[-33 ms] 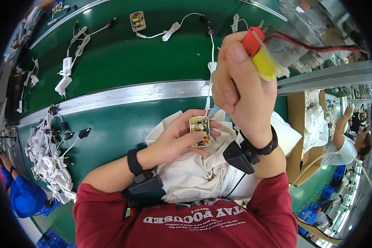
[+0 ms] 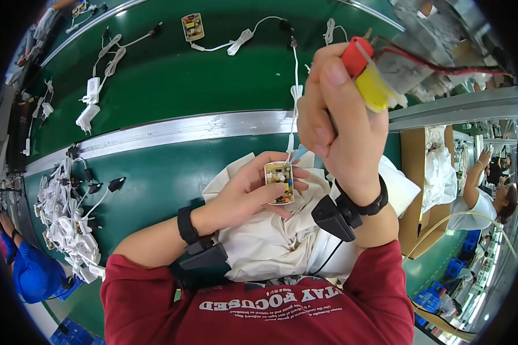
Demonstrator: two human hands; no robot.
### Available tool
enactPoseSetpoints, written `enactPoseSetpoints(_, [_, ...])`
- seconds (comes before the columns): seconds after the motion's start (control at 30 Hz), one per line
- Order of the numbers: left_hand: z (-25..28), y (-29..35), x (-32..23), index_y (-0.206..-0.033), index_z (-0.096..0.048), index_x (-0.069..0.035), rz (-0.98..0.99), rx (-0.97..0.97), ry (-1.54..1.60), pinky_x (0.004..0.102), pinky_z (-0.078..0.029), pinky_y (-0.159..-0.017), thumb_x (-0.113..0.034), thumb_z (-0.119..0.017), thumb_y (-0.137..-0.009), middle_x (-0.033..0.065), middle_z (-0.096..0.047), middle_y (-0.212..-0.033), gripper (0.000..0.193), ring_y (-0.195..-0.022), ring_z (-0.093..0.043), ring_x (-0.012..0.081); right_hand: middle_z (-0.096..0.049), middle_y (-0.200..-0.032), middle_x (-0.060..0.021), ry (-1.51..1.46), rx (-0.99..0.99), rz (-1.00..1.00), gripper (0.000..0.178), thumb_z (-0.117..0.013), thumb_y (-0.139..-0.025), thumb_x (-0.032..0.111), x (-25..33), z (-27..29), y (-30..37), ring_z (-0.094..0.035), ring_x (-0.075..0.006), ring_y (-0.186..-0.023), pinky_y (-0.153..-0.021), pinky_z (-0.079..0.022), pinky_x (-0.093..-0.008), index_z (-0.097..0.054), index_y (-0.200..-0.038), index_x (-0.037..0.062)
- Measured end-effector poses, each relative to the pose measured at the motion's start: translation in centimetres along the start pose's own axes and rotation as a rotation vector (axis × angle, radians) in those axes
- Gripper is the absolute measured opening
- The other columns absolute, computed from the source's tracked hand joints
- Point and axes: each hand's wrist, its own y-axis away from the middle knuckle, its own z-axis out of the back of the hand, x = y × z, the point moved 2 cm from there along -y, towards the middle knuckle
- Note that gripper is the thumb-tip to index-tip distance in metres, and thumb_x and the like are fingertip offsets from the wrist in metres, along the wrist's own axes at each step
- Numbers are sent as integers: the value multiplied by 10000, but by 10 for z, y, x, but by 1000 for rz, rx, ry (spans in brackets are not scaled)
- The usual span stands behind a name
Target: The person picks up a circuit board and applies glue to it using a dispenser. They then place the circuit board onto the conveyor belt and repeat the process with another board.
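Observation:
My left hand [image 2: 244, 192] holds an opened power adapter [image 2: 280, 192], its thumb lying over one edge. Inside the white half shell the circuit board and its small parts show, and a white cable [image 2: 290, 144] runs out from the top. Closed around a dispenser with a light-blue tapered nozzle [image 2: 299, 153], my right hand [image 2: 342, 109] is raised above and to the right. The nozzle's tip is at the adapter's upper right corner; I cannot tell if it touches. Red and yellow wrapped parts [image 2: 369, 75] stick out past my right fingers. The dispenser's body is mostly hidden.
Cream cloth [image 2: 288, 241] lies beneath my hands. At left is a tangled pile of white adapters and cables [image 2: 69, 218]. Beyond the metal rail [image 2: 155, 129], another open adapter [image 2: 193, 27] and several cabled ones rest on green. A cardboard box [image 2: 411, 190] stands at right; co-workers appear at both sides.
My right hand and the dispenser have shifted very slightly to the right. My left hand and the adapter look the same.

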Motion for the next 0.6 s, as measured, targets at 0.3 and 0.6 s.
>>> enactPoseSetpoints(0.3, [4,0,6,-1335,-297,-123,-43,51,-13,324,-548,-813,-50,-456,-940,118,-470,-1302,432,-1172,-508,224,-346,-457,15,16,49,56,235,-444,-953,267,-12,-1,2,-276,-52,-341,-328,-221,-216,-402,-823,75])
enactPoseSetpoints(0.6, [7,0,6,-1341,-292,-118,-51,51,-1,337,-543,-827,-54,-452,-942,124,-466,-1307,435,-1176,-507,234,-341,-457,17,60,60,82,265,-434,-959,304,-12,2,2,-270,-52,-344,-331,-212,-220,-440,-891,48])
